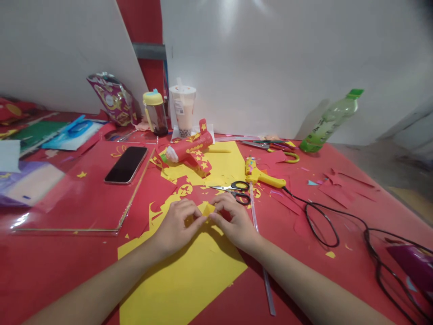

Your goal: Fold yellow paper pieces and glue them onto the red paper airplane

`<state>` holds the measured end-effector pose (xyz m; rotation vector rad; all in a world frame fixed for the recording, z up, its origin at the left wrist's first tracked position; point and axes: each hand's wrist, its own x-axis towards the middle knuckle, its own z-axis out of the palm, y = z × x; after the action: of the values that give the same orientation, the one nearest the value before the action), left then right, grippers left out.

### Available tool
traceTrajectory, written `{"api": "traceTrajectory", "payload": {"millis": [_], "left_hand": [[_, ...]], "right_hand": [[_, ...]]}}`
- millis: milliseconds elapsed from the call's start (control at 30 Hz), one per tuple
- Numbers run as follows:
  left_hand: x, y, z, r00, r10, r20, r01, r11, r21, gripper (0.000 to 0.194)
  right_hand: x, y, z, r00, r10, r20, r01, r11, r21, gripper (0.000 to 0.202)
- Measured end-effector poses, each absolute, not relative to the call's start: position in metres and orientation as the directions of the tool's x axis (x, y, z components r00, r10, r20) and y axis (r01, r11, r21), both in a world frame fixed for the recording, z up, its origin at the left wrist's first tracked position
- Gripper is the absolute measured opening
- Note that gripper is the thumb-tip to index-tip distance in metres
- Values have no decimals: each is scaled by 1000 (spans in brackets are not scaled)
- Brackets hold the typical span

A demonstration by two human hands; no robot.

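Between my fingertips is a small folded piece of yellow paper point(207, 209). My left hand point(178, 224) pinches its left side, and my right hand point(236, 222) pinches the right side. Both hands are over a large yellow sheet point(176, 282) that lies on the red tabletop. Black-handled scissors point(237, 186) lie just beyond my right hand, their blades pointing left. Behind them, a red paper model with yellow stars point(192, 149) rests on more yellow paper. A yellow glue gun point(265, 177) lies to the right, near a long clear glue stick point(262, 253).
A phone point(126, 164) lies on a clear plastic sleeve point(67, 198) at left. Toward the wall stand a drink bottle with a yellow lid point(156, 113), a bubble tea cup point(183, 108) and a leaning green bottle point(329, 122). A black cord point(338, 210) loops at right among paper scraps.
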<state>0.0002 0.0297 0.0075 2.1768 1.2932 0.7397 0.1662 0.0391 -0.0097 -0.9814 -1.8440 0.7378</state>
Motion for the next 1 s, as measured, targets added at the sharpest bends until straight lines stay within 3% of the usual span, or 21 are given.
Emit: {"api": "traceTrajectory", "payload": {"millis": [200, 433, 800, 1000], "left_hand": [[3, 27, 8, 412, 896, 165, 636, -412, 653, 21], [0, 28, 8, 313, 934, 169, 564, -327, 759, 9], [5, 25, 16, 178, 984, -28, 471, -61, 880, 18], [5, 25, 17, 186, 982, -39, 410, -41, 911, 16]], "right_hand": [[165, 37, -10, -319, 858, 402, 311, 495, -811, 14], [163, 34, -12, -377, 790, 483, 352, 605, -714, 15], [161, 34, -11, -384, 755, 532, 345, 651, -676, 11], [161, 34, -11, -381, 764, 521, 328, 638, -696, 9]]}}
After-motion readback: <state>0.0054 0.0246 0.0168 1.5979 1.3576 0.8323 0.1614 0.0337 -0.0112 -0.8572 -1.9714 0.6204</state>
